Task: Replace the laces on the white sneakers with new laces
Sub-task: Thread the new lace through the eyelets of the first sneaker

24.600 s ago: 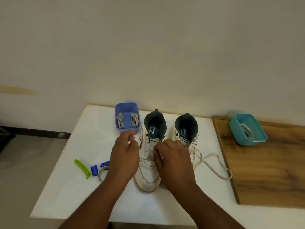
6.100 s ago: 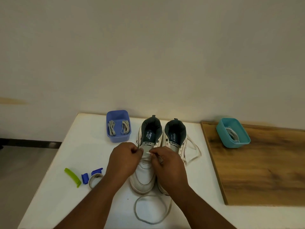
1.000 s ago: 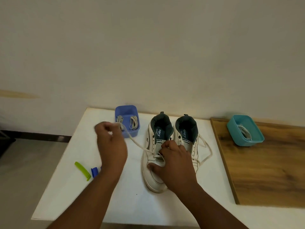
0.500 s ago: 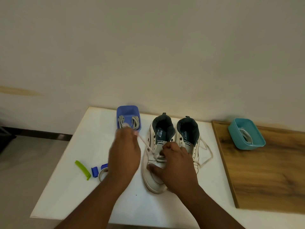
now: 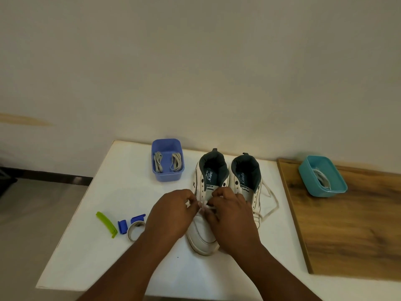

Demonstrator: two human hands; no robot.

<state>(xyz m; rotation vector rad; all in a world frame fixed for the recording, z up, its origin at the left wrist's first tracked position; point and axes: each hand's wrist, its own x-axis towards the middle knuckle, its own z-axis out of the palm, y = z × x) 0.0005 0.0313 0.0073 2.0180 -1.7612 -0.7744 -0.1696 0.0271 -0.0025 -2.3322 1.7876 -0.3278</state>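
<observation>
White table point(image 5: 104, 253) against plain wall | left sneaker point(image 5: 202, 233) lies toe at 6 o'clock, heel at 12 | your left hand point(image 5: 171, 216) and right hand point(image 5: 233, 216) pinch its lace point(image 5: 206, 205) mid-vamp, fingers curled | eyelets at 12 o'clock from fingertips.

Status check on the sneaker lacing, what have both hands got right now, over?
Left hand and right hand both pinching the lace at left sneaker eyelets. Right sneaker lace trailing loose. Nothing blocking.

place: plain indoor room, likely home | cues: bare cream wall point(image 5: 195, 61); white table point(image 5: 104, 257); tiled floor point(image 5: 32, 213)
</observation>
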